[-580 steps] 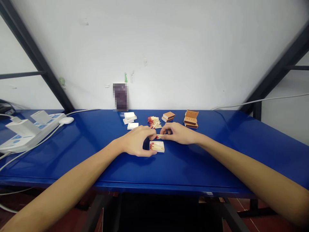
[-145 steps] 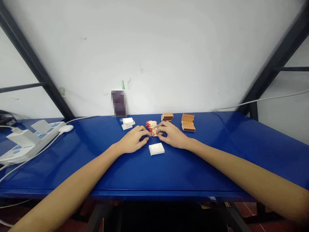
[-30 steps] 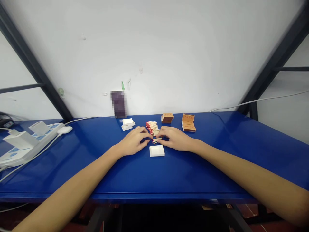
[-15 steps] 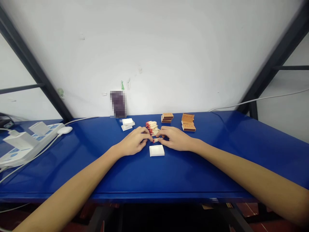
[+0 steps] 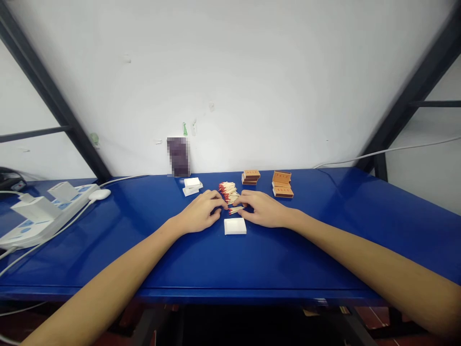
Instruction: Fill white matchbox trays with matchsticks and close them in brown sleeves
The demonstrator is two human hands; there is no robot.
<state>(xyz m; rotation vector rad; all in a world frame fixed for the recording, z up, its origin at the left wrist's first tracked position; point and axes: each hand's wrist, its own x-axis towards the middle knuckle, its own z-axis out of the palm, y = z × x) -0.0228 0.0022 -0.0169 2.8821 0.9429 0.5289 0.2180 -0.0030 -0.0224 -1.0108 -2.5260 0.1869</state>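
A small bunch of red-tipped matches (image 5: 235,209) lies between my two hands just above the blue table (image 5: 288,250). My left hand (image 5: 201,214) pinches it from the left, fingers curled. My right hand (image 5: 262,209) pinches it from the right. Directly in front of the bunch sits a white inner matchbox tray (image 5: 235,226); I cannot see whether anything is in it. Behind my fingertips lies a loose pile of matches (image 5: 227,190).
White trays (image 5: 192,186) are stacked at the back left of the pile. Brown matchbox sleeves stand in two stacks (image 5: 250,176) (image 5: 283,184) at the back right. A white power strip (image 5: 43,211) with plugs and cables lies far left. A wall rises behind the table.
Over the last second my hands have drawn a small bunch of matches out of the pile toward the white tray. Much earlier the tray in front of me held matches.
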